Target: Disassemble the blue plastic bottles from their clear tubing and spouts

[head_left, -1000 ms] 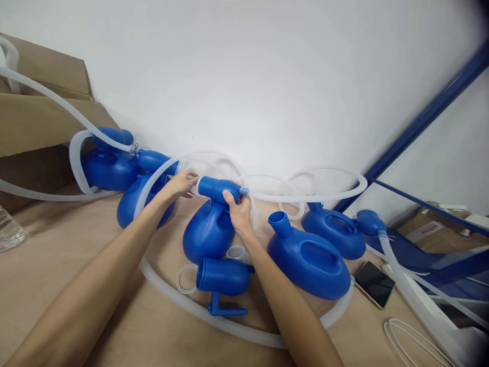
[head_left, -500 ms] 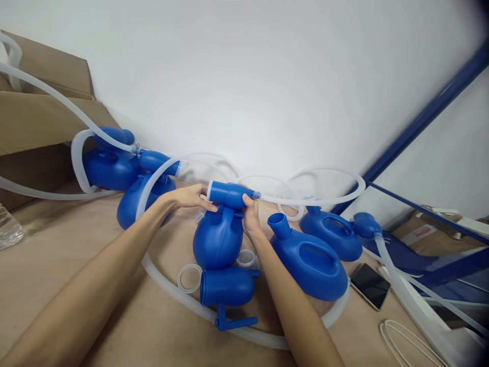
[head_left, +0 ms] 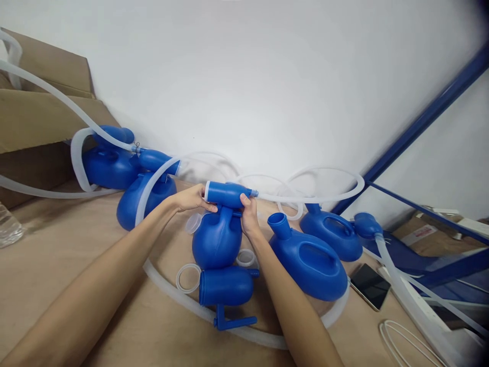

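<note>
Both of my hands hold a blue plastic urinal funnel (head_left: 225, 194) sideways, above a blue urinal bottle (head_left: 217, 242). A translucent hose (head_left: 301, 199) leaves its narrow right end, and a white ring rims the left end. My left hand (head_left: 194, 199) grips that rimmed end, thumb below. Closed round the narrow end is my right hand (head_left: 249, 211), thumb on top. Whether the funnel touches the bottle's top I cannot tell. In front of the bottle lies another blue funnel (head_left: 227, 286) with an angled handle. White rings (head_left: 188, 278) and a clear cap (head_left: 193, 223) lie nearby.
More blue bottles stand to the right (head_left: 309, 260) and left (head_left: 145, 201), with hoses curling among them. An open cardboard box (head_left: 46, 120) is at the far left. A phone (head_left: 370, 286) and a white cable (head_left: 405, 339) lie at the right. A white wall (head_left: 244, 92) rises behind.
My hands and the held funnel have shifted slightly left. The clear cap left of the bottle shows more fully now. Both hands keep their hold.
</note>
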`<state>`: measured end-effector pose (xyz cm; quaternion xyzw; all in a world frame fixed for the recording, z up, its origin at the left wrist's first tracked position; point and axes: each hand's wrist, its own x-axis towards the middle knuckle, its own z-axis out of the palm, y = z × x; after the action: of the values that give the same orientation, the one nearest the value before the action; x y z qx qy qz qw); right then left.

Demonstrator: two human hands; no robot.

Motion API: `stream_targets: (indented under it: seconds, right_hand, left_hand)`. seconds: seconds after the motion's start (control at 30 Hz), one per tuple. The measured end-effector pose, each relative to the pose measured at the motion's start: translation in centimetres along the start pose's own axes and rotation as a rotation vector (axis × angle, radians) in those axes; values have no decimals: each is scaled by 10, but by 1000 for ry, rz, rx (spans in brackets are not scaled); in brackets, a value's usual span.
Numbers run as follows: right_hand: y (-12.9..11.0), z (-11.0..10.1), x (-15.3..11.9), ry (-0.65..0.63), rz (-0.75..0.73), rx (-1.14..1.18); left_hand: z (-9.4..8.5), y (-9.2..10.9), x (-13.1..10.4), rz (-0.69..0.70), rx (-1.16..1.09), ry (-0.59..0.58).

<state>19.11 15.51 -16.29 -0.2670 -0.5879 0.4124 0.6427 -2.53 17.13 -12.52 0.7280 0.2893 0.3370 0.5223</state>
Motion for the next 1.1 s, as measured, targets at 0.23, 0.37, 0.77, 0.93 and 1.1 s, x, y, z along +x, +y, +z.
stream_targets:
  seconds: [0.23, 0.37, 0.77, 0.93, 1.1]
  right_hand:
    - [-2, 1, -1, 20, -13, -2]
    - [-1, 0, -1, 27, -14, -7]
    - [4, -2, -1, 77, 41, 3]
    - [5, -2, -1, 92, 64, 15]
    - [8, -5, -1, 55, 49, -18]
  left_hand:
    - [-5, 3, -1, -10, 74, -47]
    - [-18, 9, -12, -119, 150, -174]
    - [-24, 68, -29, 44, 285, 208]
    - [-17, 60, -24, -51, 78, 175]
    - [-16, 53, -25, 39, -18, 78]
